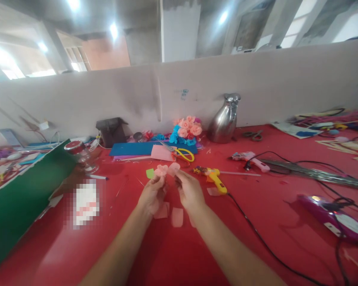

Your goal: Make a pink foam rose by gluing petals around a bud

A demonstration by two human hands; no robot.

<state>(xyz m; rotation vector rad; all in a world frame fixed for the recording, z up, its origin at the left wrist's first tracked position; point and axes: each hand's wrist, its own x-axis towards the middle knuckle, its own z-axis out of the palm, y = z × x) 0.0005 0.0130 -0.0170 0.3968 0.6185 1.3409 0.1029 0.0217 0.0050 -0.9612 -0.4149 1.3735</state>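
Observation:
My left hand (154, 194) is closed on a pink paper flower (161, 171), its petals showing above the fingertips. Between the fingers of my right hand (189, 188) is a single pink paper petal (174, 169), close beside the flower. Below the hands, loose pink paper pieces (177, 217) lie on the red table (161, 254). A green paper piece (150, 173) is just left of the flower. To the right rests a yellow glue gun (217, 180) with a glue stick (241, 173) at its back.
Behind the hands are yellow-handled scissors (185, 154), blue sheets (131, 149) and a bunch of pink paper flowers (189, 127). A steel jug (225, 119) stands by the wall. A green board (26, 206) borders the left; a pink glue gun (250, 159) and cables lie right.

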